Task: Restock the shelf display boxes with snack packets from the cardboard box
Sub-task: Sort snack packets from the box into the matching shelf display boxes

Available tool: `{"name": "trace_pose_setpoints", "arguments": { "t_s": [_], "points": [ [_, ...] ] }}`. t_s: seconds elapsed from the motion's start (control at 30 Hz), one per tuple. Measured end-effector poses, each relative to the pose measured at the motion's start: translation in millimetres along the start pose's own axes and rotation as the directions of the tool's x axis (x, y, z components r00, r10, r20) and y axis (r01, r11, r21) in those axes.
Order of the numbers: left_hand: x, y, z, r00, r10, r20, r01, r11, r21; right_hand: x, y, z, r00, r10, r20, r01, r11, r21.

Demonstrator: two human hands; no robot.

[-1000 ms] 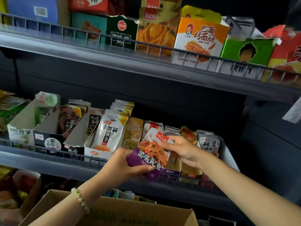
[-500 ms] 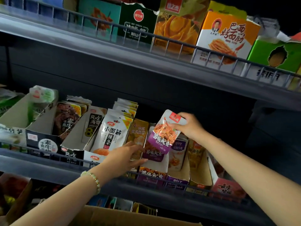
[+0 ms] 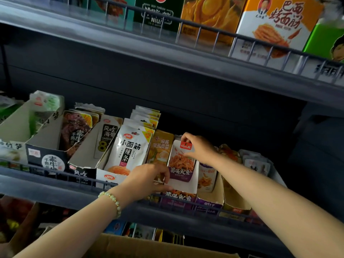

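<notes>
1. The shelf [image 3: 46, 189] runs left to right with a wire rail along its near edge, and open display boxes stand on it in a row.
2. The cardboard box [image 3: 141, 248] sits down at the near edge, below the shelf. Can't see what's inside from here.
3. The display box [image 3: 186, 188] being filled is the purple-fronted one with white walls, right of centre. The left hand [image 3: 147, 180] grips its near-left corner, fingers curled over the wall and thumb along the front lip. Looks like it's steadying the box.
4. The right hand [image 3: 200, 148] pinches the top edge of the snack packet [image 3: 181, 161], right by the red logo.
5. The packet stands upright inside that display box, facing out, with its lower end behind the front wall. I'd guess it's light, thin and floppy with a slick film, so the flat top seal is the spot to hold. Squeezing the middle would probably crumple what's inside.
6. A bead bracelet [image 3: 113, 200] sits on the left wrist.
</notes>
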State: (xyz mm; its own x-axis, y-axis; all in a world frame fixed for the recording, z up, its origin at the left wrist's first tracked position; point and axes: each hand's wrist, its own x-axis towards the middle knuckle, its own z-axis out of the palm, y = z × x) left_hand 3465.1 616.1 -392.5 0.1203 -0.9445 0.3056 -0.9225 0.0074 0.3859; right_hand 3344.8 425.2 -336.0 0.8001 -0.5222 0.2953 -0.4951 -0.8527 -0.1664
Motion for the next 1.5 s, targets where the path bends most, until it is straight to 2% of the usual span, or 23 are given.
{"name": "trace_pose_setpoints", "arguments": {
  "t_s": [0.17, 0.27, 0.37, 0.5, 0.63, 0.77, 0.9, 1.07, 1.2, 1.37, 1.43, 1.5],
  "points": [
    [-1, 3, 0, 0.999, -0.027, 0.022, 0.027, 1.000, -0.005, -10, -2, -3, 0.999, -0.028, -0.040, 0.027, 0.999, -0.031],
    [-7, 7, -1, 0.999, -0.047, 0.009, 0.048, 0.998, -0.033, -26, -5, -17, 0.994, -0.026, -0.111, 0.032, 0.998, 0.054],
    [-25, 13, -2, 0.997, -0.035, -0.067, 0.030, 0.998, -0.063, -61, -9, -34, 0.988, 0.004, -0.153, 0.019, 0.988, 0.155],
    [-71, 34, -2, 0.993, -0.035, -0.114, 0.019, 0.990, -0.141, -141, -18, -34, 0.997, 0.011, -0.077, 0.009, 0.968, 0.252],
    [-125, 47, 12, 0.998, -0.052, 0.029, 0.057, 0.980, -0.192, -227, -19, -1, 0.991, -0.023, 0.135, -0.012, 0.968, 0.251],
    [-158, 53, 43, 0.966, -0.088, 0.242, 0.115, 0.989, -0.098, -282, -7, 34, 0.970, 0.055, 0.239, -0.107, 0.971, 0.213],
    [-168, 48, 83, 0.911, -0.136, 0.390, 0.184, 0.979, -0.089, -309, -2, 53, 0.955, 0.130, 0.265, -0.198, 0.948, 0.249],
    [-175, 33, 143, 0.854, -0.204, 0.479, 0.305, 0.941, -0.143, -316, -10, 61, 0.961, 0.147, 0.236, -0.212, 0.935, 0.283],
    [-174, 32, 180, 0.800, -0.257, 0.542, 0.370, 0.922, -0.110, -317, -10, 62, 0.968, 0.141, 0.207, -0.199, 0.934, 0.296],
    [-164, 63, 225, 0.644, -0.294, 0.706, 0.486, 0.870, -0.082, -317, -10, 63, 0.970, 0.145, 0.197, -0.199, 0.936, 0.291],
    [-160, 77, 239, 0.653, -0.306, 0.693, 0.541, 0.828, -0.145, -317, -10, 64, 0.972, 0.147, 0.185, -0.195, 0.940, 0.280],
    [-159, 84, 255, 0.662, -0.261, 0.702, 0.570, 0.783, -0.247, -317, -10, 64, 0.975, 0.147, 0.167, -0.189, 0.943, 0.274]
  ]
}}
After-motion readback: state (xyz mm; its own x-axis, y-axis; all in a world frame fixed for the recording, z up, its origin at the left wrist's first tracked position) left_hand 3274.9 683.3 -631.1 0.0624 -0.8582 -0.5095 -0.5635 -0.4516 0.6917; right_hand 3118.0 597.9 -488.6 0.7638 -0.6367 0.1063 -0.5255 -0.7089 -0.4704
